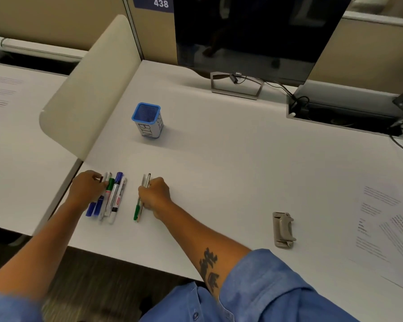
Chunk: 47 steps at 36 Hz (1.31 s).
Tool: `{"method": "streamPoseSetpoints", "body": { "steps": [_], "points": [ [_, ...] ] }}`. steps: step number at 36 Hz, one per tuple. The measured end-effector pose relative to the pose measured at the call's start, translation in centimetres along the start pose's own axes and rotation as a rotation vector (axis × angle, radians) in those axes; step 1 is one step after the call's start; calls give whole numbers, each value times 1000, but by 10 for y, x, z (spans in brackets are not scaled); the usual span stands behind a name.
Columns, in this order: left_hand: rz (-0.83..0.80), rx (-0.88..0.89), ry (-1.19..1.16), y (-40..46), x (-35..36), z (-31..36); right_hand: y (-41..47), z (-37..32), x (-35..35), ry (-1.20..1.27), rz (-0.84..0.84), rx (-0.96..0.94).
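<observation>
Several whiteboard markers (113,196) with blue, green and white bodies lie side by side near the front left of the white desk (219,159). My left hand (86,188) rests on their left side, fingers curled over the blue ones. My right hand (155,195) grips two thin pens (142,198), one with a green end, lying on the desk. A blue mesh pen holder (148,119) with a white label stands upright behind them and looks empty.
A beige divider panel (91,84) rises at the desk's left edge. A dark monitor (254,36) on a stand sits at the back, cables to its right. A grey stapler-like tool (284,230) and printed papers (386,226) lie at the right.
</observation>
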<state>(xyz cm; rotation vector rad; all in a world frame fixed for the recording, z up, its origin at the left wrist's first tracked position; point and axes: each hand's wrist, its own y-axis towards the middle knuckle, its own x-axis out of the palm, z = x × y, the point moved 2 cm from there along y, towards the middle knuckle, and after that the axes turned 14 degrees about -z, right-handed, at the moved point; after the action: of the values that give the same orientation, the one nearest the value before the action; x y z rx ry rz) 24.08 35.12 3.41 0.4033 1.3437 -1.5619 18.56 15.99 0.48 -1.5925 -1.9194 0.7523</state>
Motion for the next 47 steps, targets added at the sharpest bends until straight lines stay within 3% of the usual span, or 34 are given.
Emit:
{"method": "streamPoseSetpoints", "body": {
  "steps": [14, 32, 47],
  "points": [
    [16, -24, -156, 6, 10, -17, 2, 14, -5, -69, 11, -44],
    [103, 43, -178, -10, 27, -36, -11, 9, 25, 28, -193, -46],
    [108, 67, -160, -6, 25, -40, -15, 11, 27, 16, -148, -63]
  ]
}}
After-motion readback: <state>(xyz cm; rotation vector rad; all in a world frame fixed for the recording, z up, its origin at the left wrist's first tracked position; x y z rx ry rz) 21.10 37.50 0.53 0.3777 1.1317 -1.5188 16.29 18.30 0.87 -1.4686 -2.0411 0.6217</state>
